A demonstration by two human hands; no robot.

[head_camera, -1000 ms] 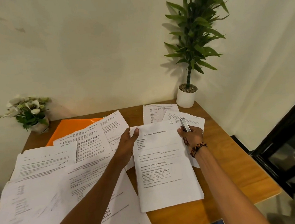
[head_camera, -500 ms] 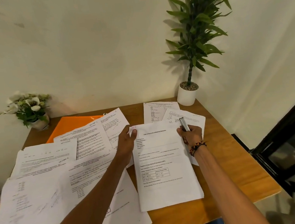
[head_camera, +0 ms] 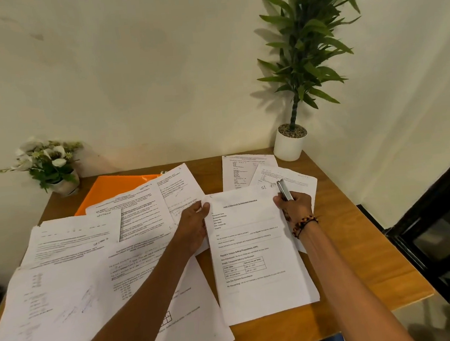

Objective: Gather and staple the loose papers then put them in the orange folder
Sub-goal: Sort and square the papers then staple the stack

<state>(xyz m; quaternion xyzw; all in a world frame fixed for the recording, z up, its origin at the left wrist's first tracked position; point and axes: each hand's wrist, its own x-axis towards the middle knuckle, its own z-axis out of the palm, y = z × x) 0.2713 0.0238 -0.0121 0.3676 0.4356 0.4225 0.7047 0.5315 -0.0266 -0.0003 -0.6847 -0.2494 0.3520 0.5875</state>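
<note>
My left hand (head_camera: 193,227) still pinches the paper stack (head_camera: 258,251) on the counter (head_camera: 361,253) while my right hand (head_camera: 293,205) holds the stapler (head_camera: 284,189) at its far corner, nothing moved, orange folder (head_camera: 116,188) far left.

Your stack of papers (head_camera: 258,251) near the table's (head_camera: 360,242) front edge, loose sheets (head_camera: 73,289) spread over its left half, folder (head_camera: 111,189) under them toward the back-left corner, potted plant (head_camera: 289,144) at the back-right corner, 2 sheets (head_camera: 241,169) before it.
</note>
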